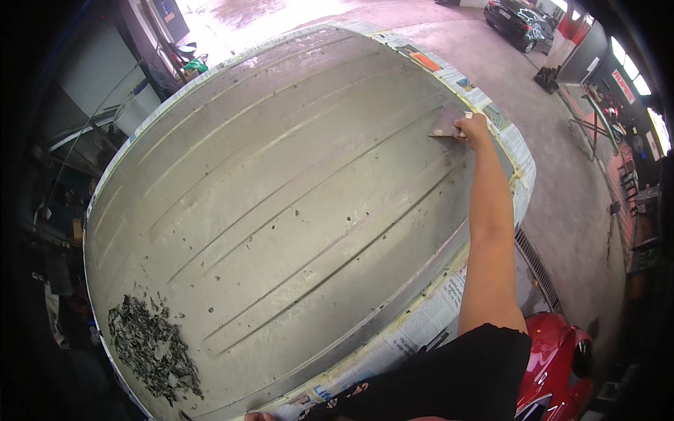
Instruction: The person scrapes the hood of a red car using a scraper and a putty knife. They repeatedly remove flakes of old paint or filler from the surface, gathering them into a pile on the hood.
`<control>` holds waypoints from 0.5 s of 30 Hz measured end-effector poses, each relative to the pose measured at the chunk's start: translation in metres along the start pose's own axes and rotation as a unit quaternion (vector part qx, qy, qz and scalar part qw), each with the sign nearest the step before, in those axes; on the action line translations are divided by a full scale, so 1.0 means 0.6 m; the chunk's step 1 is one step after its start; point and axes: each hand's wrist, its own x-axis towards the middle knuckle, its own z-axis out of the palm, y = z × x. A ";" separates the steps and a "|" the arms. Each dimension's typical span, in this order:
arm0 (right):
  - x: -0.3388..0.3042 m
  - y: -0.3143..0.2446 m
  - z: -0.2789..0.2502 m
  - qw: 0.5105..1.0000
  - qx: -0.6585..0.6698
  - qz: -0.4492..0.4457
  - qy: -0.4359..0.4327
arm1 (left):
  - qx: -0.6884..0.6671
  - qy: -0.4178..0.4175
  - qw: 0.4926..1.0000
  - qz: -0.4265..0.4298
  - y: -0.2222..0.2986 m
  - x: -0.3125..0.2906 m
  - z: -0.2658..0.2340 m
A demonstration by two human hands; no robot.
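Observation:
A large vehicle roof (pixel 281 175), bare grey-green with long raised ribs, spreads out in front of me. At its far right edge my right hand (pixel 475 131) is closed around a flat, wide scraper (pixel 445 123), whose blade lies against the roof surface. Dark paint flakes form a heap (pixel 151 347) at the near left, and small loose flakes dot the panel. Only a sliver of my left hand (pixel 260 417) shows at the bottom edge, by the roof's near rim; its fingers are mostly cut off.
Newspaper masking (pixel 421 316) with yellowish tape runs along the roof's border. A red car (pixel 558 361) stands close at the lower right. Beside it a floor drain grate (pixel 539 270) crosses the concrete. Farther off are a dark car (pixel 521 22) and a green metal stand (pixel 599 123).

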 end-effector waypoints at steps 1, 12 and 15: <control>-0.011 -0.006 0.004 1.000 0.012 0.002 -0.028 | -0.001 -0.002 1.000 0.002 -0.001 0.002 0.002; -0.294 -0.153 0.027 0.986 -0.002 -0.138 -0.095 | -0.005 -0.006 1.000 0.016 -0.010 0.007 -0.001; -0.081 -0.014 -0.088 0.977 -0.111 -0.151 0.105 | -0.017 -0.007 0.999 0.030 -0.017 0.025 0.011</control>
